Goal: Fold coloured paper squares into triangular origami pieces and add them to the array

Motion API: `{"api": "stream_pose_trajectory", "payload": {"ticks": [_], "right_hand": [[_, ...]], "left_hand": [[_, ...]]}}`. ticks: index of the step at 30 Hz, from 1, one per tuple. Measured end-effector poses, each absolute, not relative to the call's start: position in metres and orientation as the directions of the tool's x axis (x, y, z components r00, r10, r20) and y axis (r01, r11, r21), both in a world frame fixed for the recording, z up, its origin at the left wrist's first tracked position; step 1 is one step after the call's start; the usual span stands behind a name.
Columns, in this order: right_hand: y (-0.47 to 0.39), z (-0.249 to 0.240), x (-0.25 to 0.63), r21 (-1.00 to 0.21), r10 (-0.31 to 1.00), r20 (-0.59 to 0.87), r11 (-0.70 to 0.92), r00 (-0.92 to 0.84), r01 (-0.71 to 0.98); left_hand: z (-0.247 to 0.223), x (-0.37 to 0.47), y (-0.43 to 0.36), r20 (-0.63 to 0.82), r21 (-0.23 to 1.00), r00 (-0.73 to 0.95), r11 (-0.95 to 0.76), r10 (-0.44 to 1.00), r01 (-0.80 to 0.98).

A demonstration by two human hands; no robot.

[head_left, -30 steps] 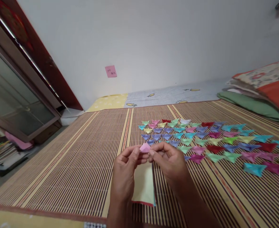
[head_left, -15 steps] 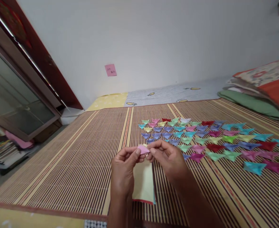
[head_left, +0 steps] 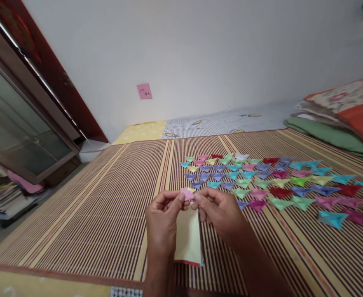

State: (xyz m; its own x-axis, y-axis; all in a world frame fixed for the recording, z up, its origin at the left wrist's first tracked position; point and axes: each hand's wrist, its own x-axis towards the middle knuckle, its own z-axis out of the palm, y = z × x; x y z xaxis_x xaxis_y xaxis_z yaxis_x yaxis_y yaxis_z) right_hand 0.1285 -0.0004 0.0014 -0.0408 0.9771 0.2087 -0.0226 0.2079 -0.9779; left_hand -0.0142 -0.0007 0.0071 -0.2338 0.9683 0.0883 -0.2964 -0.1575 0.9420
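A small folded pink paper (head_left: 188, 194) is pinched between both hands, above the striped mat. My left hand (head_left: 164, 210) holds its left side between thumb and fingers. On its right edge, my right hand (head_left: 220, 208) grips with thumb and forefinger. Beneath the hands lies a stack of pale yellow paper (head_left: 188, 239), with red and blue edges showing at the bottom; its upper end is partly hidden by the hands. Several rows of small folded paper shapes in many colours, such as a dark red one (head_left: 280, 192) and a turquoise one (head_left: 332, 219), spread to the right.
The striped mat (head_left: 107, 206) covers the bed. Folded bedding and a pillow (head_left: 351, 99) lie at the back right. A pink note (head_left: 144, 91) is on the wall. Books (head_left: 2, 194) and a glass-panelled door (head_left: 20, 119) are at the left.
The fingers of my right hand have shifted on the pink paper, with the thumb and forefinger nearer its right corner and the lower fingers more curled. The paper has turned slightly.
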Motion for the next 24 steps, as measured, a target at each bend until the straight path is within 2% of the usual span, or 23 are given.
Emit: {"api": "stream_pose_trajectory", "payload": {"ticks": [4, 8, 14, 20, 24], "right_hand": [[0.0, 0.003, 0.133, -0.975, 0.975, 0.216, 0.212, -0.057, -0.067], [-0.001, 0.002, 0.126, -0.97, 0.976, 0.213, 0.206, -0.038, -0.131], [0.0, 0.0, 0.121, -0.96, 0.976, 0.215, 0.209, -0.013, -0.186], [0.002, 0.001, 0.122, -0.946, 0.966, 0.256, 0.257, 0.032, -0.196], [0.001, 0.001, 0.123, -0.943, 0.961, 0.273, 0.277, 0.049, -0.182]], "left_hand": [[0.008, -0.018, 0.002, -0.033, 0.866, -0.202, -0.073, 0.979, -0.495], [0.01, -0.017, 0.003, -0.113, 0.813, -0.12, 0.022, 0.986, -0.582], [0.01, -0.011, 0.0, -0.01, 0.866, -0.07, -0.027, 0.997, -0.499], [0.007, -0.013, 0.001, -0.011, 0.866, -0.052, -0.017, 0.999, -0.499], [0.005, -0.015, -0.001, 0.031, 0.905, -0.093, -0.068, 0.995, -0.42]]}}
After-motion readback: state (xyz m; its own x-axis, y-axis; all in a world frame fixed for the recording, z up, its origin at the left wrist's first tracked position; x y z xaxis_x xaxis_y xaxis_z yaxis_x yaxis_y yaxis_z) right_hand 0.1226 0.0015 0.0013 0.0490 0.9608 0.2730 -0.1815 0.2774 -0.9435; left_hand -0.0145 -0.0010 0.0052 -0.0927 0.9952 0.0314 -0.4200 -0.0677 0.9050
